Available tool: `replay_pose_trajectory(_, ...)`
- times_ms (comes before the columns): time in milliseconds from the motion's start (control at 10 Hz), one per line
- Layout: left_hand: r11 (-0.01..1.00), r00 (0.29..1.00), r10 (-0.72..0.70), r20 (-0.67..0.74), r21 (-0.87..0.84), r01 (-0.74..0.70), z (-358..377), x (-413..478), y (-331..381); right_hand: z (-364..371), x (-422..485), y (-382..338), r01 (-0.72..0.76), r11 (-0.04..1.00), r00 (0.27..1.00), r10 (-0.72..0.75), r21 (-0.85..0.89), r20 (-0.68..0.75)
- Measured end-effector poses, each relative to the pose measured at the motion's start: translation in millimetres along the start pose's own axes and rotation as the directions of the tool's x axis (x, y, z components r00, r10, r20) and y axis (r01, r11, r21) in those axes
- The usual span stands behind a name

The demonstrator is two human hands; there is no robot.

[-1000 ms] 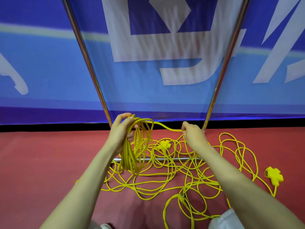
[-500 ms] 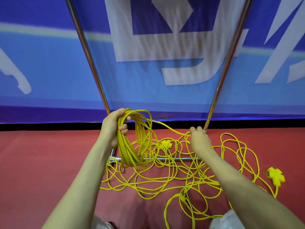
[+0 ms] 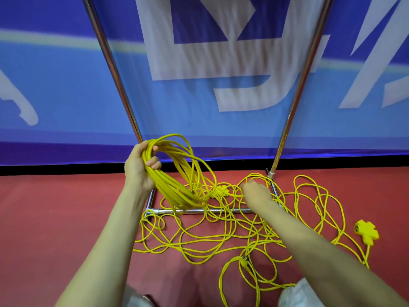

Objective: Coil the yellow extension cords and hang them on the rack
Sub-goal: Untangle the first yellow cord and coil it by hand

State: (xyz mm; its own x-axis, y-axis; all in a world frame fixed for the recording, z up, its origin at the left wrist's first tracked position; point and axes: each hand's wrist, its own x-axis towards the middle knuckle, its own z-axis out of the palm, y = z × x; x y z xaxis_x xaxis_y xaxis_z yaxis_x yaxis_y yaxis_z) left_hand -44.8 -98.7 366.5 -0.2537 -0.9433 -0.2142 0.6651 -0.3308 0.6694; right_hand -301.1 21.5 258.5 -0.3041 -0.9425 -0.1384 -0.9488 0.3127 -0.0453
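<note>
The chrome rack (image 3: pixel 114 69) stands on the red floor. Loose yellow cord (image 3: pixel 250 240) sprawls in crossing loops over its base bar, and if pulled fast those loops could knot or snag on the bar. The left hand (image 3: pixel 137 169) grips the coil (image 3: pixel 168 185) at its top. The coil's long axis slants down to the right. The right hand (image 3: pixel 256 192) is blurred among the loose cord, so its grip cannot be told.
</note>
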Motion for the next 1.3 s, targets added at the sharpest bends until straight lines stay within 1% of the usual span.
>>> replay_pose_trajectory(100, 0.999, 1.0, 0.02, -0.02, -0.036, -0.021, 3, 2, -6, -7, -8, -6, 0.044, 0.999, 0.994, -0.046, 0.023, 0.095)
replay_pose_trajectory(200, 0.989, 0.987, 0.145, -0.065, 0.014, -0.144, 12, -2, -12, -22, -14, -13, 0.168, 0.986, 0.975, -0.169, 0.014, 0.147)
replay_pose_trajectory(300, 0.972, 0.967, 0.236, -0.093, 0.009, -0.236, 15, -3, -19, -33, -24, -34, 0.424, 0.902, 0.888, -0.431, 0.078, 0.159)
replay_pose_trajectory(400, 0.966, 0.957, 0.249, -0.146, -0.034, -0.256, 11, 0, -25, -43, -34, -52, 0.64, 0.765, 0.763, -0.644, 0.073, 0.055)
replay_pose_trajectory(500, 0.973, 0.962, 0.199, -0.188, -0.077, -0.216, 9, 2, -29, -50, -39, -58, 0.77, 0.638, 0.636, -0.764, 0.027, -0.111)
replay_pose_trajectory(600, 0.981, 0.966, 0.133, -0.22, -0.109, -0.16, 10, 1, -30, -55, -41, -59, 0.773, 0.635, 0.6, -0.739, -0.019, -0.306)
replay_pose_trajectory(700, 0.98, 0.981, 0.06, -0.187, -0.177, -0.093, 13, -1, -30, -61, -41, -65, 0.634, 0.773, 0.709, -0.586, -0.009, -0.393)
replay_pose_trajectory(800, 0.983, 0.987, 0.026, -0.16, -0.177, -0.054, 15, -3, -34, -68, -41, -71, 0.465, 0.863, 0.88, -0.427, 0.198, -0.206)
replay_pose_trajectory(900, 0.995, 0.986, 0.022, -0.163, -0.093, -0.037, 20, -6, -43, -71, -41, -70, 0.405, 0.766, 0.901, -0.428, 0.5, -0.074)
replay_pose_trajectory(1000, 0.998, 0.989, -0.058, -0.132, -0.04, 0.053, 25, -8, -48, -79, -42, -66, 0.426, 0.692, 0.844, -0.537, 0.582, 0.02)
replay_pose_trajectory(1100, 0.985, 0.982, -0.166, -0.089, 0.035, 0.169, 32, -13, -53, -93, -39, -53, 0.509, 0.685, 0.808, -0.589, 0.521, -0.015)
replay_pose_trajectory(1200, 0.959, 0.963, -0.267, -0.037, 0.086, 0.269, 36, -15, -57, -93, -34, -44, 0.497, 0.751, 0.85, -0.522, 0.435, -0.068)
replay_pose_trajectory(1300, 0.934, 0.938, -0.347, 0.024, 0.097, 0.343, 37, -13, -57, -78, -31, -40, 0.324, 0.832, 0.913, -0.399, 0.451, 0.081)
